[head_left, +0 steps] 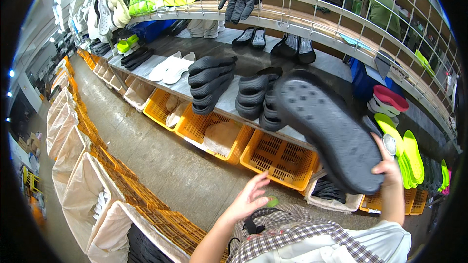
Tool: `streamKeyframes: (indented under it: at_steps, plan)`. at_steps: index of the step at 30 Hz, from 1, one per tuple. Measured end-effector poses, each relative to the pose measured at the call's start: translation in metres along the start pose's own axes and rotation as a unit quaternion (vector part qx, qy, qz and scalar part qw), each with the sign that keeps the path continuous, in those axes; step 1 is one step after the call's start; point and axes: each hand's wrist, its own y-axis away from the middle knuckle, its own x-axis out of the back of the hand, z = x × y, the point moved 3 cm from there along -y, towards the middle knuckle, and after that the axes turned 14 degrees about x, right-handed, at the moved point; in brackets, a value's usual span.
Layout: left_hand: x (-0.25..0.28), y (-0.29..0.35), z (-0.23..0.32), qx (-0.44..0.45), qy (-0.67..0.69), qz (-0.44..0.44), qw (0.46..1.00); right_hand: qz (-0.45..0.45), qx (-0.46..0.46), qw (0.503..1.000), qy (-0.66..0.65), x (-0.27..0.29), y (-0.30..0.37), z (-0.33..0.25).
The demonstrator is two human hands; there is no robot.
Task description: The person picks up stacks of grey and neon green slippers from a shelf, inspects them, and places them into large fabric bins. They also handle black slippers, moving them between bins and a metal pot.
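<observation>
My right hand (388,168) is closed round one end of a large black shoe sole (331,131), held up at a slant with its broad face toward me. A patch of small dark squares marks the sole's far end; its outline is slightly blurred. Part of my right fingers is hidden behind it. My left hand (250,199) is in front of my waist, fingers apart, holding nothing. Beyond the held sole, stacks of black soles (253,96) stand along the bench's front edge, with another black stack (209,85) left of them.
Under the bench (151,58) stand orange crates (280,178), some lined with cloth. White soles (171,67) and neon-yellow soles (413,158) lie on it. A wire mesh (312,7) rises behind, with a dark glove (241,0) hanging there. More lined crates (85,190) run along the left.
</observation>
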Motion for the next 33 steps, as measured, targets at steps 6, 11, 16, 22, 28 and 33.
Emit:
streamKeyframes:
  at_steps: [6, 11, 16, 22, 28, 33]
  plan:
    - [-0.007, 0.006, 0.054, -0.171, 0.318, 0.191, 0.913, -0.339, 0.244, 0.89, 0.185, -0.155, -0.005, 0.062]
    - [0.038, 0.042, 0.039, -0.226, 0.335, 0.255, 0.878, -0.363, 0.37, 0.846, 0.122, -0.22, -0.004, 0.073]
    - [0.044, 0.066, 0.012, -0.195, 0.354, 0.26, 0.877, -0.356, 0.095, 0.915, -0.163, -0.258, -0.016, 0.074]
    - [0.031, 0.072, -0.015, -0.125, 0.43, 0.228, 0.865, -0.39, -0.065, 0.869, -0.297, -0.292, -0.006, 0.074]
    - [0.022, 0.072, -0.037, -0.104, 0.495, 0.221, 0.834, -0.387, -0.153, 0.883, -0.218, -0.302, 0.0, 0.089]
    - [0.023, 0.076, -0.041, -0.125, 0.461, 0.232, 0.848, -0.4, -0.136, 0.879, -0.222, -0.298, 0.003, 0.087]
